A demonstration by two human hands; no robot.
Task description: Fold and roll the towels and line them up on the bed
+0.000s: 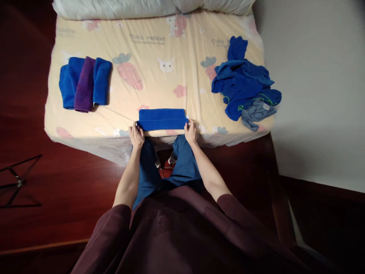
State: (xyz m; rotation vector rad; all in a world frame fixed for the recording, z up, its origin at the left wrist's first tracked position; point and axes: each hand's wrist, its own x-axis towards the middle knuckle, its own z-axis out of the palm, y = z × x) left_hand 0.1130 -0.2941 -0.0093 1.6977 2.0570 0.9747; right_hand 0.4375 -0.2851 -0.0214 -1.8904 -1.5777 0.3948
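A blue towel (162, 120), partly folded into a flat strip, lies along the front edge of the bed. At its left end, my left hand (137, 135) pinches the near corner. My right hand (191, 131) grips the matching corner at the right end. The near flap lies over part of the towel, and a band of the far side shows behind it. On the left of the bed rest several folded towels, blue ones (102, 80) with a purple one (84, 85) among them.
To the right is a crumpled heap of blue cloths (239, 82), with a grey-blue cloth (258, 113) at its near side. A pale rolled quilt (148, 8) spans the bed's back. A white wall (313, 87) stands right; black stand legs (19, 182) are on the floor at left.
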